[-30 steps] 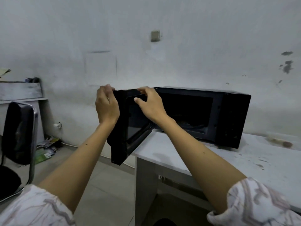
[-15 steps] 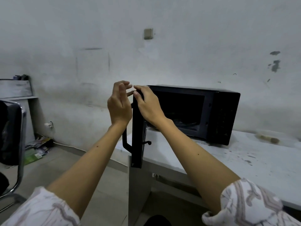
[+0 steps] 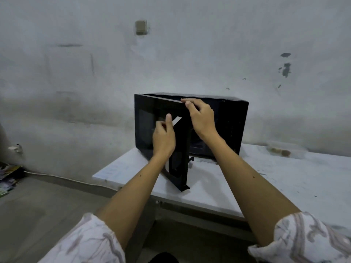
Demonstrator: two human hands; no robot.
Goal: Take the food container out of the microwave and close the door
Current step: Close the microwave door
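Note:
The black microwave [image 3: 233, 122] stands on the white table [image 3: 284, 186]. Its door [image 3: 146, 126], hinged on the left, hangs partly open with the free edge swung out towards me. My right hand [image 3: 201, 120] grips the door's top edge near that free corner. My left hand [image 3: 163, 137] lies against the door's outer face with the thumb raised, holding nothing. A clear food container [image 3: 283, 149] sits on the table to the right of the microwave, by the wall. The oven cavity is mostly hidden behind the door and my hands.
The table's left corner [image 3: 98, 175] juts out over the floor. A wall socket [image 3: 14, 149] and a cable run low on the left, with scattered papers [image 3: 7, 177] on the floor. A switch plate [image 3: 141, 27] sits high on the wall.
The door has swung from wide open on the left round towards the microwave front. Both hands have travelled right with it, and my view has shifted closer and to the left.

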